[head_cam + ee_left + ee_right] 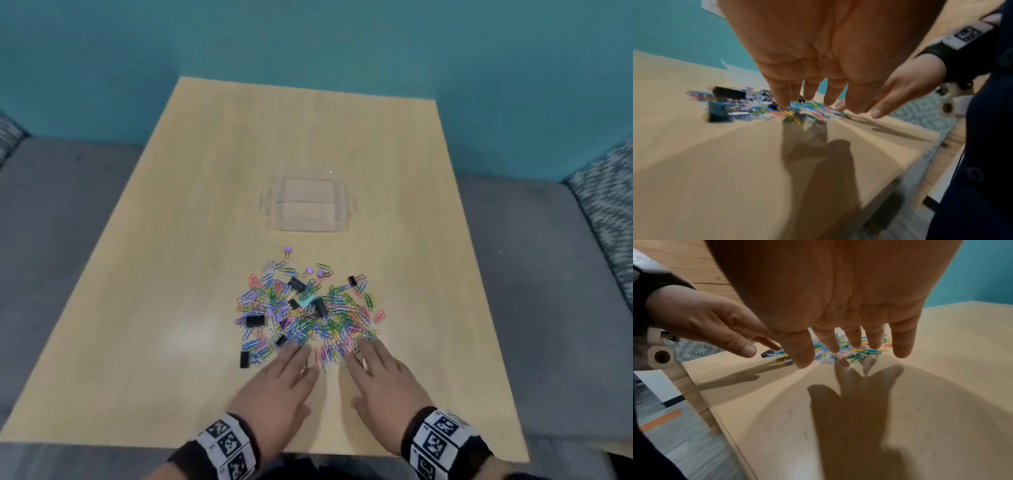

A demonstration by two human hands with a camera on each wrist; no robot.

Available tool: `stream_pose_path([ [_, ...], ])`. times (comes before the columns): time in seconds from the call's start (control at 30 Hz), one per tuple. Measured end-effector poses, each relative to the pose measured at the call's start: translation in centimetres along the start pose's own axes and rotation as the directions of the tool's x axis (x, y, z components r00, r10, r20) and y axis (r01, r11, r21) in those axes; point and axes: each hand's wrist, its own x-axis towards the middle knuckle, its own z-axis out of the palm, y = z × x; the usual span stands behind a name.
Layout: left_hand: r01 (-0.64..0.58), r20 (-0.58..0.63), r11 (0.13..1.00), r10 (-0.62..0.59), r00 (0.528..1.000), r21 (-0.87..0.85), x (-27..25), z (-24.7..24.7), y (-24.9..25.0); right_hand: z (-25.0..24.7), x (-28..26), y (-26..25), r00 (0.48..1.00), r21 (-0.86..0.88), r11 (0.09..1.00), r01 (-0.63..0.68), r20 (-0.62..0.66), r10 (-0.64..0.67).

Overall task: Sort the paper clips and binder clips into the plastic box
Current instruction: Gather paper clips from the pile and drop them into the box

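Note:
A heap of coloured paper clips (pixel 308 315) mixed with black, purple and mint binder clips (pixel 255 321) lies on the wooden table (pixel 171 274). A clear plastic box (pixel 308 205) with two compartments stands beyond the heap, with nothing in it. My left hand (pixel 284 377) and right hand (pixel 376 373) hover palm down at the heap's near edge, fingers straight and spread, holding nothing. In the left wrist view the left hand's fingertips (pixel 784 102) hang just above the clips (pixel 797 110). In the right wrist view the right hand's fingertips (pixel 855 344) hang over the clips (pixel 855 353).
A grey sofa (pixel 68 240) surrounds the table on the left and right, with patterned cushions (pixel 606 212). A teal wall (pixel 308 51) stands behind. One purple binder clip (pixel 288 251) lies apart, between the heap and the box.

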Motion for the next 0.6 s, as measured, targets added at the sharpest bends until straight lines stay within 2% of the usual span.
stream_pose_path([
  [0.07,0.052,0.043,0.999,-0.052,0.998,-0.002,0.9,0.4,0.5,-0.2,1.0,-0.3,1.000,0.013,1.000,-0.009,-0.003,0.009],
  [0.23,0.107,0.029,0.994,-0.108,0.994,0.007,1.5,1.5,1.3,-0.9,3.0,-0.7,0.998,0.046,0.997,0.060,0.024,-0.061],
  [0.37,0.174,-0.010,0.985,-0.175,0.985,-0.006,2.4,0.8,1.1,-2.2,5.0,-0.2,0.997,0.093,0.996,-0.013,-0.068,0.020],
  [0.43,0.182,0.010,0.983,-0.182,0.983,0.005,2.9,0.7,0.9,-1.9,5.9,-0.1,0.998,0.104,0.993,-0.062,-0.020,0.065],
  [0.5,0.182,0.042,0.983,-0.182,0.982,0.012,3.3,0.4,0.8,-1.7,6.5,-0.3,0.998,0.085,0.994,-0.069,0.010,0.068],
  [0.6,0.202,0.066,0.979,-0.202,0.977,0.011,4.1,-0.6,1.1,-1.8,6.8,-0.7,0.999,0.087,0.996,-0.023,-0.040,0.026],
])
